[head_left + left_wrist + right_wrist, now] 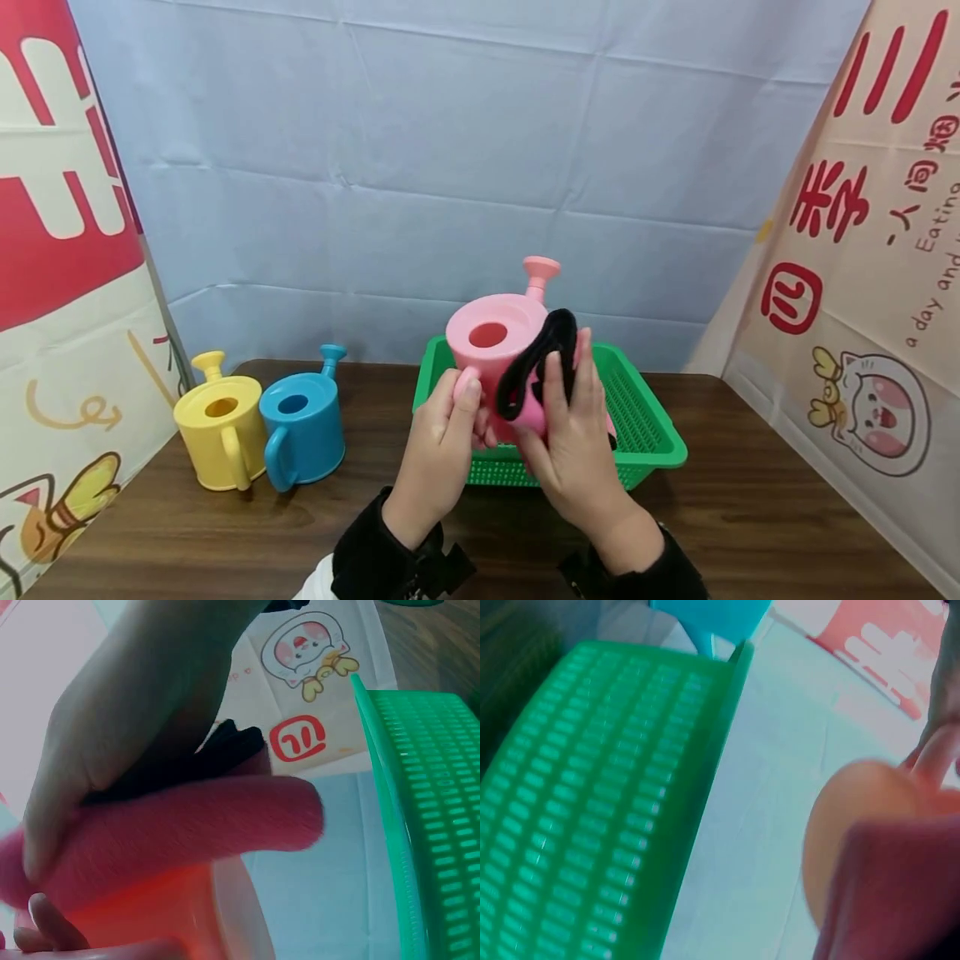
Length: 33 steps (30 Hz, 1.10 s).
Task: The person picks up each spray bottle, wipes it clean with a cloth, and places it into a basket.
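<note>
A pink watering can (498, 321), its spout pointing up and back, is held by the handle in my left hand (442, 442). My left fingers curl around that handle. Against the can's right side, my right hand (577, 442) presses a fuzzy pink cloth-like piece with a black band (536, 362). Straight right fingers point upward, the thumb spread to the left. In the left wrist view the pink plush piece (225, 817) lies along the can, my right hand over it. The palm side of the right hand is hidden in the head view.
A green perforated basket (645, 429) stands on the wooden table behind and below both hands; pink and black material shows by its middle. A yellow watering can (213, 437) and a blue watering can (315, 437) stand side by side at the left. Printed cloths surround the table.
</note>
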### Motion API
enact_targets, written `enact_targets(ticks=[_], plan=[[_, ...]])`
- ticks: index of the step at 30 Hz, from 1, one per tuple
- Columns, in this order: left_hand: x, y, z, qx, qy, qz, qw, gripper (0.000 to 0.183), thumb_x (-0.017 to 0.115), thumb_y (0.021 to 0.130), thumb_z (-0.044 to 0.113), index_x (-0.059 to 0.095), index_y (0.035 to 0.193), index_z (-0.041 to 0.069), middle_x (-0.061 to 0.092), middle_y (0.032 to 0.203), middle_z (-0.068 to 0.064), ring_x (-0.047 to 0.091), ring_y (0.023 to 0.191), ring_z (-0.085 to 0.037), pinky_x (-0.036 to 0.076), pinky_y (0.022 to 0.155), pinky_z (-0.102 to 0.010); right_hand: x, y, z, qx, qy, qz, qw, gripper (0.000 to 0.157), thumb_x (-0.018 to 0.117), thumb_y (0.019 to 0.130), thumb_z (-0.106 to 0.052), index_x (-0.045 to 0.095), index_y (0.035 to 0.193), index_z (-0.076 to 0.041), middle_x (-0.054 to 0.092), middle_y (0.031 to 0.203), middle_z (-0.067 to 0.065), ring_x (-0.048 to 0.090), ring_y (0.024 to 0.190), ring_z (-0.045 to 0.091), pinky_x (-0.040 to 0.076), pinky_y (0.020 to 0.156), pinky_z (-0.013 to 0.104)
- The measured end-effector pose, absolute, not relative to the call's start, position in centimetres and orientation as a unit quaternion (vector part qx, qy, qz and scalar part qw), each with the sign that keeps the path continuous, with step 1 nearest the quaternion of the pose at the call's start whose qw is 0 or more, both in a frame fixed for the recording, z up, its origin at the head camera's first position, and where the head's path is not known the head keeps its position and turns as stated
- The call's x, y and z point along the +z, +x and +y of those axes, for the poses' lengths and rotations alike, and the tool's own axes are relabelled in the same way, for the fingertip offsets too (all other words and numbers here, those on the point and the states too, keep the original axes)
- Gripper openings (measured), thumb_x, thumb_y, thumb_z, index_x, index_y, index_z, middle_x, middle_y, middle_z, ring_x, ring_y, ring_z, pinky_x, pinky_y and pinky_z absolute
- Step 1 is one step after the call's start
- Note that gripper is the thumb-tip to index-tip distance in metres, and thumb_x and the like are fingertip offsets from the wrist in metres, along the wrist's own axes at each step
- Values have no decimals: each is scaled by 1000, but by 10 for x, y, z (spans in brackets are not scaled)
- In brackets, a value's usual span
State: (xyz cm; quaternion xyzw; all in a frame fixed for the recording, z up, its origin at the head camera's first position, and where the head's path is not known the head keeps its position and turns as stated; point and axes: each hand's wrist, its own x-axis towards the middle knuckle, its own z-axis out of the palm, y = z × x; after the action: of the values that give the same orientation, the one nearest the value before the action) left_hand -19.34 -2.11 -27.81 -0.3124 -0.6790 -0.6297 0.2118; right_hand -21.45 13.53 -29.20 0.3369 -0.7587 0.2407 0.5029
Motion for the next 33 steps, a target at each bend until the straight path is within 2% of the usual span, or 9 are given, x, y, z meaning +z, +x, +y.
enact_targets(ticks=[6, 13, 16, 20, 22, 24, 26, 29, 33], plan=[[-278, -195, -20, -622, -294, -692, 219, 18, 33, 103, 14, 48, 99, 5, 51, 73, -7, 52, 59, -17, 52, 55, -34, -295, -216, 128, 187, 358, -736, 543, 53, 39, 99, -31, 20, 147, -20, 9, 151, 20, 17, 132, 45, 31, 91, 71], [-274, -193, -18, -620, -300, -698, 196, 18, 35, 103, 17, 47, 99, 5, 52, 74, -7, 53, 61, -16, 53, 58, -35, -292, -217, 134, 215, 354, -729, 545, 55, 42, 97, -38, 24, 146, -20, 12, 151, 21, 20, 130, 45, 33, 89, 70], [-273, -192, -17, -618, -300, -700, 195, 18, 35, 103, 18, 47, 98, 6, 50, 71, -6, 51, 59, -17, 52, 57, -35, -290, -217, 137, 230, 356, -723, 545, 58, 46, 96, -40, 26, 146, -19, 14, 150, 22, 23, 129, 45, 38, 87, 68], [-274, -190, -15, -623, -305, -697, 180, 21, 35, 103, 20, 45, 92, 6, 46, 67, -7, 50, 58, -19, 50, 55, -34, -288, -216, 144, 280, 344, -723, 530, 60, 47, 94, -42, 29, 144, -13, 17, 149, 25, 25, 129, 43, 45, 80, 66], [-275, -189, -14, -625, -313, -694, 171, 23, 35, 103, 20, 44, 88, 6, 46, 65, -7, 51, 58, -19, 51, 55, -33, -288, -216, 149, 323, 335, -724, 509, 64, 48, 93, -43, 29, 142, -7, 17, 149, 24, 24, 131, 39, 45, 82, 66], [-277, -188, -12, -622, -322, -694, 167, 23, 37, 103, 19, 43, 86, 5, 46, 65, -7, 52, 57, -19, 52, 55, -34, -288, -217, 155, 378, 332, -718, 480, 66, 49, 93, -42, 26, 142, -2, 21, 148, 22, 27, 131, 35, 47, 89, 55], [-278, -187, -11, -616, -326, -697, 167, 22, 38, 102, 18, 44, 86, 5, 47, 65, -6, 53, 57, -18, 53, 56, -33, -287, -218, 160, 443, 342, -702, 441, 65, 49, 94, -33, 22, 143, -1, 26, 146, 20, 31, 129, 31, 47, 94, 40], [-278, -187, -12, -608, -333, -701, 168, 20, 40, 102, 17, 45, 87, 5, 48, 66, -5, 53, 56, -17, 53, 56, -32, -285, -221, 165, 512, 356, -676, 393, 62, 48, 95, -19, 15, 146, -6, 33, 143, 18, 37, 125, 28, 45, 92, 19], [-279, -187, -14, -604, -339, -698, 182, 17, 41, 101, 14, 45, 88, 4, 49, 66, -4, 53, 56, -17, 53, 56, -32, -281, -222, 164, 532, 366, -667, 371, 63, 45, 94, -14, 11, 147, -9, 34, 144, 16, 36, 126, 29, 45, 91, 17]])
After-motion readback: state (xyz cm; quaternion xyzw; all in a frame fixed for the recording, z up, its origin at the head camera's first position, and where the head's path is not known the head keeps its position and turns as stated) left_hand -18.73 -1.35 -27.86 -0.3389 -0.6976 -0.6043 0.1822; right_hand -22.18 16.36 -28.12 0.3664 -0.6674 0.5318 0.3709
